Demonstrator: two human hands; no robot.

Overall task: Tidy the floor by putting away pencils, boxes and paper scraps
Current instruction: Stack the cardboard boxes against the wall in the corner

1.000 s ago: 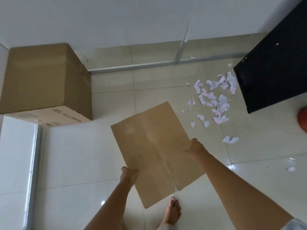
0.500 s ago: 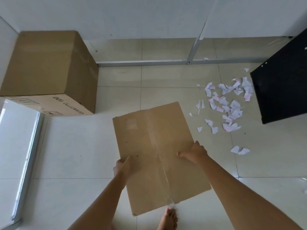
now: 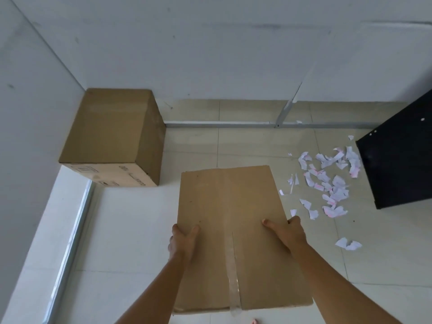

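Left hand [image 3: 183, 242] and right hand [image 3: 288, 232] grip the flattened cardboard box [image 3: 230, 206].
Thumbs on top, fingers under its edges, apparently to carry it level.

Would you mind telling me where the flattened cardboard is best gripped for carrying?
By its two long side edges, one hand from each side, as the left hand and right hand grip the flattened cardboard now: it is wide, thin and floppy.

Soft even daylight, bright patch on floor [image 3: 131, 230] at left, slight motion blur, wide-angle bending at edges.
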